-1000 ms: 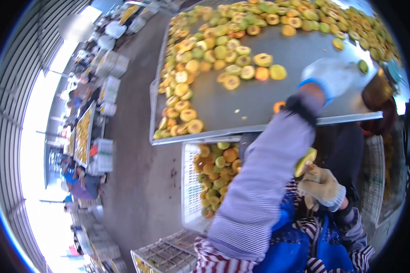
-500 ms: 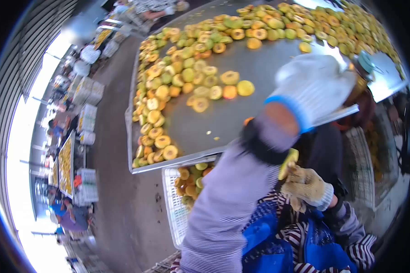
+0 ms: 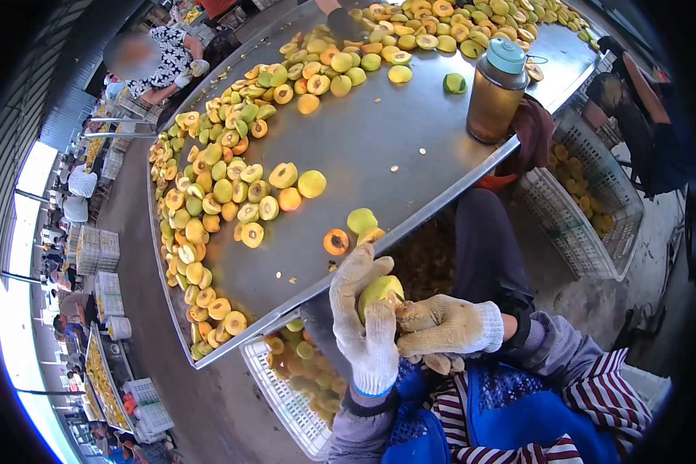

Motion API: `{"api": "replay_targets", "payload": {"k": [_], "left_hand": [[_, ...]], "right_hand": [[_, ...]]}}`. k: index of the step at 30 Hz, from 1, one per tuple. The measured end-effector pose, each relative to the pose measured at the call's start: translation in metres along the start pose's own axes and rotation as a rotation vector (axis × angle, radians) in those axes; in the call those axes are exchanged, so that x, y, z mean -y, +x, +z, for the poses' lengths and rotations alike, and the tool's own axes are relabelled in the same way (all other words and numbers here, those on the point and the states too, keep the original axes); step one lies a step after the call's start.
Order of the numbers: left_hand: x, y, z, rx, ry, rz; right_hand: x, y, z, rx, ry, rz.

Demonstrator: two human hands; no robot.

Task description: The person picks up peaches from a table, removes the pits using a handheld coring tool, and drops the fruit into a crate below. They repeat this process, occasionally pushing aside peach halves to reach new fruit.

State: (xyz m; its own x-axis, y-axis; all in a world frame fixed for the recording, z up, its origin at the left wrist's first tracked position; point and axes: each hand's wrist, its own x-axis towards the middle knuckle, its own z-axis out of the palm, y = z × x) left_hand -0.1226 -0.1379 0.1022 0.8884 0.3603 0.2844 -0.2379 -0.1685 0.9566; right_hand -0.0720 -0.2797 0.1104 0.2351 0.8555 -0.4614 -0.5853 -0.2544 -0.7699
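My left hand (image 3: 359, 325), in a white glove with a blue cuff, holds a yellow-green peach (image 3: 380, 294) between thumb and fingers, just off the table's near edge. My right hand (image 3: 456, 325), in a tan stained glove, is closed right beside the fruit, its fingertips against the fruit's side. Whatever those fingers grip is hidden. A few peach halves (image 3: 336, 241) lie on the metal table close to my left hand, one with a dark centre facing up. Many more halves (image 3: 232, 185) spread along the table's left side and far side.
A bottle (image 3: 493, 97) with a teal lid stands at the table's right edge, beside a dark red cloth (image 3: 530, 139). Below the table are white crates (image 3: 286, 410) of fruit, left and right. Another person (image 3: 174, 62) works across the table.
My left hand has drawn back from over the table to my lap and now holds a peach against my right hand. The view has shifted, showing the bottle fully.
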Motion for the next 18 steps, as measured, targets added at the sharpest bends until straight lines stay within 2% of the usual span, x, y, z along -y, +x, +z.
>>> {"api": "replay_targets", "payload": {"k": [3,6,7,8,9,12,13,16,17,18], "left_hand": [[0.009,-0.014,0.017,-0.214,0.056,-0.036],[-0.001,-0.004,0.002,0.025,0.052,-0.122],[-0.004,0.002,-0.003,0.066,-0.039,-0.305],[-0.004,0.008,-0.005,0.115,-0.048,-0.262],[-0.005,0.010,-0.003,0.111,0.052,-0.157],[-0.004,0.018,0.003,0.141,0.364,0.136],[-0.003,0.020,0.003,0.156,0.471,0.228],[-0.012,0.036,0.001,0.354,0.341,-0.283],[-0.006,0.034,0.003,0.320,0.382,-0.144],[-0.007,0.033,0.004,0.315,0.431,-0.088]], "right_hand": [[-0.009,0.001,-0.004,-0.007,-0.004,0.018],[-0.013,0.001,-0.004,0.017,-0.017,0.049],[-0.005,-0.001,-0.001,0.015,-0.037,0.075],[0.001,-0.004,-0.001,0.010,-0.059,0.097],[-0.025,0.009,-0.016,0.164,0.156,0.125],[-0.013,-0.003,-0.014,0.133,0.120,0.038],[-0.028,0.003,-0.015,0.105,0.267,0.053],[-0.024,0.002,-0.012,0.032,0.156,0.114],[-0.021,0.001,-0.011,-0.006,0.183,0.143],[-0.023,0.001,-0.012,0.027,0.224,0.151]]}}
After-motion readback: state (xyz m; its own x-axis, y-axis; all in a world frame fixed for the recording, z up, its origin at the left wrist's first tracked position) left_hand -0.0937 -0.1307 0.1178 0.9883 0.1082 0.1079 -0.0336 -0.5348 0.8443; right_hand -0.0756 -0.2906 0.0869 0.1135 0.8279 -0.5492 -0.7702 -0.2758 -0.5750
